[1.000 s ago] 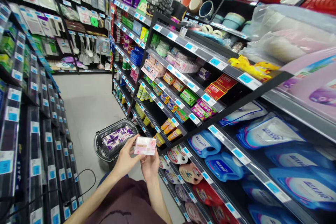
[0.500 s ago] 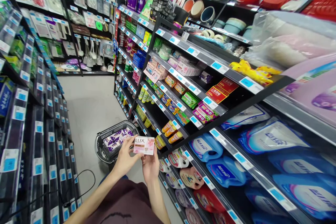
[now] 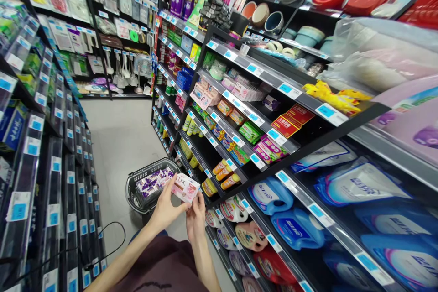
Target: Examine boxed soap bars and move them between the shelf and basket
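Observation:
A pink and white LUX soap box (image 3: 185, 188) is held in front of my body, tilted down to the right. My left hand (image 3: 167, 207) grips its left end between thumb and fingers. At the lower right corner, my right hand (image 3: 196, 216) has its fingertips closed on the box; part of them is hidden behind it. Just beyond my left hand, a dark shopping basket (image 3: 132, 190) stands low in the aisle, with several purple and white boxes (image 3: 155, 181) inside.
To the right rises a shelf rack (image 3: 239, 139) with soaps, yellow bottles (image 3: 221, 169) and blue detergent jugs (image 3: 270, 195). Shelves with price tags (image 3: 53, 214) line the left side. A thin black cable (image 3: 116, 223) loops out at lower left. Grey floor (image 3: 114, 132) runs between them.
The soap box has turned clockwise, from nearly level to slanting down rightward. Both hands have shifted slightly with it and still hold it. The whole view has moved a little.

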Demonstrator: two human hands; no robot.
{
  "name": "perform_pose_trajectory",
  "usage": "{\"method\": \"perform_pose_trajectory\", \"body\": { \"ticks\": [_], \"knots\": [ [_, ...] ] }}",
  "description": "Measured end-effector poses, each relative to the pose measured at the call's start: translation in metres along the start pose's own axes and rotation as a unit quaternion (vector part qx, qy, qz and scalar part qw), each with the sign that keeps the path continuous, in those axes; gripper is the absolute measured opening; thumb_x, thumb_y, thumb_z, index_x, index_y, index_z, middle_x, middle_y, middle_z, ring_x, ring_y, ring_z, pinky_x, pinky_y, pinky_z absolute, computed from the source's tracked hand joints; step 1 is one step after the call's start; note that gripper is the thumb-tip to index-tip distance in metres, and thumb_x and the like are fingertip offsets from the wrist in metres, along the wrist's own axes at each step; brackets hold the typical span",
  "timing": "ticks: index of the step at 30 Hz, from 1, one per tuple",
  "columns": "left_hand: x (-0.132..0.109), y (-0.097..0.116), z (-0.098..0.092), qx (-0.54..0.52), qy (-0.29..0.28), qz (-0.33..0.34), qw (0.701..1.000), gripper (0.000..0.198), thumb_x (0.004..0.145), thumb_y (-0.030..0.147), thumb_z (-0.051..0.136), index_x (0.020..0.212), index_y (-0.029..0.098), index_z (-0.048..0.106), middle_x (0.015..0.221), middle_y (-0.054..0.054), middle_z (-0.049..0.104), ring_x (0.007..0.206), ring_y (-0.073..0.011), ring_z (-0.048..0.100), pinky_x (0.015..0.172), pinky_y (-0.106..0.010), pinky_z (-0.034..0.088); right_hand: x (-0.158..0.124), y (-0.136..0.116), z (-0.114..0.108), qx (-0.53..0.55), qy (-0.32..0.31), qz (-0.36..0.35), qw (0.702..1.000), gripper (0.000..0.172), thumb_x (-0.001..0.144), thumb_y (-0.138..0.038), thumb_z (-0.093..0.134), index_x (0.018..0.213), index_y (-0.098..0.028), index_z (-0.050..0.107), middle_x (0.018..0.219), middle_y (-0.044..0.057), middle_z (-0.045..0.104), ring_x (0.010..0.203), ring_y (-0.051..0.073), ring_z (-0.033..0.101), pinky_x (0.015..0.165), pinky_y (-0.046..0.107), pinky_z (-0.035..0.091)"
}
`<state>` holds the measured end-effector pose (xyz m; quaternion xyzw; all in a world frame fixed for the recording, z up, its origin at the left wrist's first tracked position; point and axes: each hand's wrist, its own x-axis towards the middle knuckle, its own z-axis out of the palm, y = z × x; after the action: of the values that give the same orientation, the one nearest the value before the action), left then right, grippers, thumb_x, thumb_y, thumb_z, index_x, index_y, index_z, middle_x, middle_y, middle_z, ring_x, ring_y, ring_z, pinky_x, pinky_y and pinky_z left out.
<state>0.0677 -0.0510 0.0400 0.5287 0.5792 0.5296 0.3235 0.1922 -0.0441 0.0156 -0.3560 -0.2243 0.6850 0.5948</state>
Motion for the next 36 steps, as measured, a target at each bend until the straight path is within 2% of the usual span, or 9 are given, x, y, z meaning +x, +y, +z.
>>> {"method": "perform_pose_trajectory", "body": {
  "ticks": [3, 7, 10, 16, 25, 36],
  "knots": [
    [-0.002, 0.001, 0.001, 0.028, 0.021, 0.003, 0.999, 0.098, 0.07, 0.029, 0.078, 0.152, 0.029, 0.026, 0.155, -0.013, 0.039, 0.143, -0.0329, 0.039, 0.116, -0.054, 0.034, -0.001, 0.002, -0.003, -0.011, -0.005, -0.003, 1.0, 0.044, 0.075, -0.031, 0.081, 0.115, -0.025, 0.064, 0.117, 0.004, 0.07, 0.101, 0.016, 0.067, 0.081, 0.024, 0.052],
    [-0.004, 0.0, 0.004, 0.031, 0.047, 0.0, 0.998, 0.091, 0.073, 0.029, 0.076, 0.15, 0.026, 0.028, 0.154, -0.014, 0.04, 0.14, -0.0325, 0.042, 0.114, -0.053, 0.037, -0.002, 0.007, -0.008, -0.015, 0.007, -0.006, 1.0, 0.049, 0.068, -0.028, 0.086, 0.113, -0.023, 0.067, 0.123, 0.007, 0.067, 0.109, 0.019, 0.065, 0.088, 0.028, 0.052],
    [-0.004, -0.004, 0.006, 0.019, 0.058, 0.0, 0.998, 0.091, 0.073, 0.032, 0.076, 0.15, 0.024, 0.027, 0.153, -0.016, 0.041, 0.141, -0.0323, 0.041, 0.115, -0.052, 0.037, -0.002, 0.008, -0.01, -0.018, 0.026, -0.011, 0.999, 0.049, 0.065, -0.03, 0.088, 0.11, -0.022, 0.069, 0.122, 0.008, 0.069, 0.108, 0.019, 0.065, 0.09, 0.029, 0.052],
    [-0.006, -0.002, 0.009, -0.005, 0.064, 0.011, 0.998, 0.09, 0.072, 0.025, 0.076, 0.148, 0.024, 0.028, 0.151, -0.016, 0.043, 0.141, -0.0305, 0.041, 0.117, -0.052, 0.034, -0.002, 0.005, -0.008, -0.035, 0.008, -0.026, 0.999, 0.045, 0.068, -0.031, 0.086, 0.109, -0.018, 0.073, 0.112, 0.01, 0.074, 0.101, 0.02, 0.068, 0.09, 0.031, 0.052],
    [-0.009, 0.019, 0.007, -0.068, 0.071, 0.031, 0.995, 0.085, 0.071, 0.016, 0.076, 0.144, 0.028, 0.034, 0.155, -0.011, 0.039, 0.14, -0.0275, 0.043, 0.118, -0.048, 0.035, -0.004, -0.001, -0.004, -0.072, -0.003, -0.053, 0.996, 0.038, 0.072, -0.033, 0.082, 0.107, -0.018, 0.075, 0.129, 0.015, 0.067, 0.121, 0.028, 0.061, 0.102, 0.043, 0.048],
    [-0.011, 0.024, 0.006, -0.069, 0.072, 0.046, 0.994, 0.082, 0.072, 0.013, 0.073, 0.144, 0.028, 0.035, 0.154, -0.011, 0.04, 0.142, -0.0281, 0.041, 0.116, -0.05, 0.039, -0.003, -0.001, -0.005, -0.053, -0.001, -0.052, 0.997, 0.036, 0.069, -0.027, 0.083, 0.103, -0.018, 0.076, 0.123, 0.015, 0.07, 0.116, 0.028, 0.064, 0.099, 0.042, 0.049]
  ]
}}
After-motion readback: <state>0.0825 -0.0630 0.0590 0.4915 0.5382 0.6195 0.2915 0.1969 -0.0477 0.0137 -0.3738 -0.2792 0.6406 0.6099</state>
